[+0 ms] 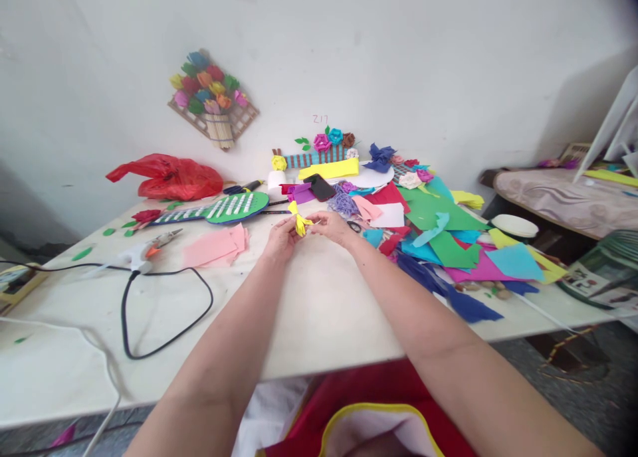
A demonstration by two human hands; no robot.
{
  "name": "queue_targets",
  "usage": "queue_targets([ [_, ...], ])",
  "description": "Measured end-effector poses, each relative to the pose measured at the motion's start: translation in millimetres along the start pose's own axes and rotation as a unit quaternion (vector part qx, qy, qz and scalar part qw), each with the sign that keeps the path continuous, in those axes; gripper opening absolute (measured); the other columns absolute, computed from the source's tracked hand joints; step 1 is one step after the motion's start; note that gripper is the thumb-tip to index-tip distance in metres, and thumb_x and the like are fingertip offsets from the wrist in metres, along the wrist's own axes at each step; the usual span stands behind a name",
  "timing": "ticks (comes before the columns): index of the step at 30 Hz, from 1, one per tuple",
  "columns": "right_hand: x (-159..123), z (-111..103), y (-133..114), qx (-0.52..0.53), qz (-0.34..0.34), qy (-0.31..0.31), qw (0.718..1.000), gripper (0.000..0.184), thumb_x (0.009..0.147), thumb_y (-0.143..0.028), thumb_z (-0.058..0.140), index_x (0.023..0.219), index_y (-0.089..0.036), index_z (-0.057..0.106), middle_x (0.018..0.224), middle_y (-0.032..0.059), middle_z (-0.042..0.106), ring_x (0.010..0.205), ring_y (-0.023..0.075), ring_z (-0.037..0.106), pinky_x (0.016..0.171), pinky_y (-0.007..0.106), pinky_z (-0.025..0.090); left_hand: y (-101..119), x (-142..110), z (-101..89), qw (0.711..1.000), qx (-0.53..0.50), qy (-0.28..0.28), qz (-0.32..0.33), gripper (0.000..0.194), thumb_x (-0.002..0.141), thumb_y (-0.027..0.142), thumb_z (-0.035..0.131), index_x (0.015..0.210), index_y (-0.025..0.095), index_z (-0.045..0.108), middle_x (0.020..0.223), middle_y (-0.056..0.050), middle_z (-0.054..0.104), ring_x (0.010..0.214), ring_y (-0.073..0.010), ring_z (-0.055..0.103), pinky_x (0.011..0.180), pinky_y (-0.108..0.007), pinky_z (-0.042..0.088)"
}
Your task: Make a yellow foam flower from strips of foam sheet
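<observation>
A small piece of yellow crepe paper (300, 224), gathered at its middle like a bow, is held above the white table. My left hand (283, 239) is closed on its left side, with thumb and fingers pinching it. From the right, my right hand (329, 227) is closed in a pinch beside the paper, on what looks like a thin pale strand running to it. The fingertips partly hide the strand. Just left of the hands lie pink paper strips (216, 246) in a loose stack.
A glue gun (142, 256) with a looped black cable lies at left, beside a green guitar-shaped craft (219, 209) and a red plastic bag (172, 178). Coloured paper scraps (438, 228) cover the right side. A phone (319, 187) and yellow paper (329, 170) lie behind; a glass jar (605, 271) stands far right.
</observation>
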State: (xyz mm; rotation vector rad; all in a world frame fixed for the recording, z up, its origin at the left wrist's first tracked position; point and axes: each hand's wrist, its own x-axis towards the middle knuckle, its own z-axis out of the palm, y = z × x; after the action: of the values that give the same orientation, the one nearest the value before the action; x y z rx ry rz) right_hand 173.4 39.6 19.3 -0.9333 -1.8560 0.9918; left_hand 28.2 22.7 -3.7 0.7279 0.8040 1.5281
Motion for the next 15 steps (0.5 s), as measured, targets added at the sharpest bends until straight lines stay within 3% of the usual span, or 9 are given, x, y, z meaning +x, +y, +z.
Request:
queue_targets([
  [9,10,4,23,-0.017,-0.064,0.03,0.997,0.024,0.066,-0.02,0.06,0.088,-0.015,0.067,0.08,0.0031,0.067,0.058,0.0086,0.056,0.06,0.023,0.048,-1,1,-1.3,1.0,0.011,-0.023,-0.005,0.01,0.07,0.017,0.059,0.077,0.01,0.057,0.061,-0.002,0.061,0.049,-0.0089,0.056,0.053,-0.022,0.049],
  [15,8,4,20,-0.038,-0.065,0.044,0.996,0.018,0.069,-0.023,0.059,0.081,-0.018,0.07,0.079,0.0025,0.067,0.055,0.0092,0.056,0.058,0.023,0.047,0,-1,-1.5,0.999,0.03,-0.042,-0.011,0.012,0.071,0.021,0.059,0.076,0.011,0.056,0.058,-0.003,0.059,0.047,-0.01,0.055,0.048,-0.022,0.047],
])
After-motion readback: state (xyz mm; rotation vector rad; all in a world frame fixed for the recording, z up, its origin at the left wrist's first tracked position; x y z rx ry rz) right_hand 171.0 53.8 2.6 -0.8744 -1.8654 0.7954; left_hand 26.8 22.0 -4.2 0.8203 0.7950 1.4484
